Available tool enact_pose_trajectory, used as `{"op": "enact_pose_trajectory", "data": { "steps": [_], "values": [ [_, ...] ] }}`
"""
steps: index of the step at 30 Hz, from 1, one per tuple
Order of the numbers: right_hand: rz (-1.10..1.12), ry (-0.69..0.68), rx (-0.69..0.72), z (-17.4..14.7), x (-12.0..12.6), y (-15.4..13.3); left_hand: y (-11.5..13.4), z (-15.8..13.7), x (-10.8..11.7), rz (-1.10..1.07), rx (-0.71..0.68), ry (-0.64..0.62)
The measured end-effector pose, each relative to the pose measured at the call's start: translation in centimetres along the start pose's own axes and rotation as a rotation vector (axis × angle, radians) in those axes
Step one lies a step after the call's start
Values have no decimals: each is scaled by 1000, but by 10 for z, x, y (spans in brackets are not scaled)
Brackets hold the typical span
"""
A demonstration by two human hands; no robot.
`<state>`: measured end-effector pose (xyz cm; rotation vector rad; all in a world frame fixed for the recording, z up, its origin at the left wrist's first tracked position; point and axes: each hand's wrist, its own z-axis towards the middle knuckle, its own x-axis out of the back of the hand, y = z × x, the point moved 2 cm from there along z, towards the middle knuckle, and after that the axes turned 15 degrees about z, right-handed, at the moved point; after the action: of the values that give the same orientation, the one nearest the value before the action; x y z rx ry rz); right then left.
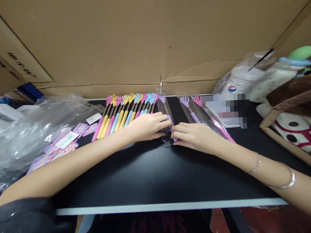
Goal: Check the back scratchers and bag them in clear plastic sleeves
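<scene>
Left hand [145,126]: fingers pinched on purple back scratcher [166,113].
Right hand [193,136]: fingertips clamping the same handle.
Scratcher axis: near-to-far; claw toward cardboard wall [151,40].

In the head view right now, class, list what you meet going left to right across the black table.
Clear plastic bags → pink cards → row of back scratchers → left hand → right hand → two bagged scratchers → brown basket.
</scene>
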<state>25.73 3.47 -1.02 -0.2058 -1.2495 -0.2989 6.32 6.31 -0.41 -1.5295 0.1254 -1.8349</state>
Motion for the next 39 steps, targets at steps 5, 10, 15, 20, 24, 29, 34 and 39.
{"op": "enact_pose_trajectory", "data": {
  "steps": [5,10,15,20,24,29,34,39],
  "values": [
    [50,-24,-25,2,4,0,14,-13,7,127,-80,102],
    [78,-43,-93,1,9,0,21,-14,7,146,-75,210],
    [97,-61,-111,2,9,-2,22,-14,4,107,-29,233],
    [77,-11,-52,4,6,-4,23,-14,4,85,18,234],
    [158,8,-84,4,4,-4,23,-14,5,-7,106,190],
    [357,82,-186,3,4,1,20,-15,3,-146,244,143],
    [504,121,-268,2,1,9,19,-15,0,-224,308,129],
    [558,231,-346,3,-3,13,18,-12,-3,-291,365,74]
  ]
}}
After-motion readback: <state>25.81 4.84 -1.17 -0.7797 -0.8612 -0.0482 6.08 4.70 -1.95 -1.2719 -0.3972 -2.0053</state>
